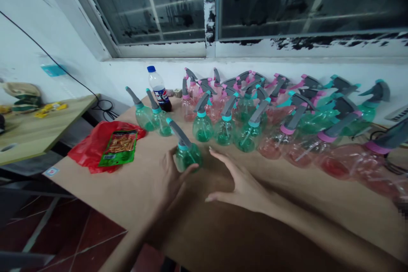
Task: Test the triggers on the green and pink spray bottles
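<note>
A round green spray bottle (pixel 188 156) with a grey trigger head stands on the brown table (pixel 197 225). My left hand (pixel 174 174) is wrapped around its lower left side, thumb across the front. To the right of that bottle, my right hand (pixel 234 182) has its thumb and fingers spread, with nothing between them. Just beyond my hands are more green spray bottles, among them one with a turquoise collar (pixel 203 127) and another (pixel 250 136) farther right. Pink spray bottles (pixel 274 146) continue the row toward the right edge.
At the left lies a red plastic bag (pixel 86 148) with a green snack packet (pixel 119 148) on it. A cola bottle (pixel 161 91) stands near the wall. Two green spray bottles (pixel 145 117) are beside it. Another table (pixel 54 131) stands left, and a window (pixel 159 4) is behind.
</note>
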A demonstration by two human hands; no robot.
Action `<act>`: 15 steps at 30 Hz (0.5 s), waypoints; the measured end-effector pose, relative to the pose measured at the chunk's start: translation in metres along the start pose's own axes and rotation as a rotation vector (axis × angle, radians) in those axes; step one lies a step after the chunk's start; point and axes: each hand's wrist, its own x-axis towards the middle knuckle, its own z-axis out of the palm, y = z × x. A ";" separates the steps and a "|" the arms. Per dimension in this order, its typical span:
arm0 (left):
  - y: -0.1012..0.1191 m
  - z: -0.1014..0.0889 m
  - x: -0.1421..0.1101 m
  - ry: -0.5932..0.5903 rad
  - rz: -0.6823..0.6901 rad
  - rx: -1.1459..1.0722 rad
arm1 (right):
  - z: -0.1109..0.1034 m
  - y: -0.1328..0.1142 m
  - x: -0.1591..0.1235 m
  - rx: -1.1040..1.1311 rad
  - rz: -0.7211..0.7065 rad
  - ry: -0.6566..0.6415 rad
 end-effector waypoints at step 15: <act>-0.020 -0.005 0.109 -0.118 -0.031 0.492 | -0.019 0.015 -0.048 -0.063 0.127 -0.055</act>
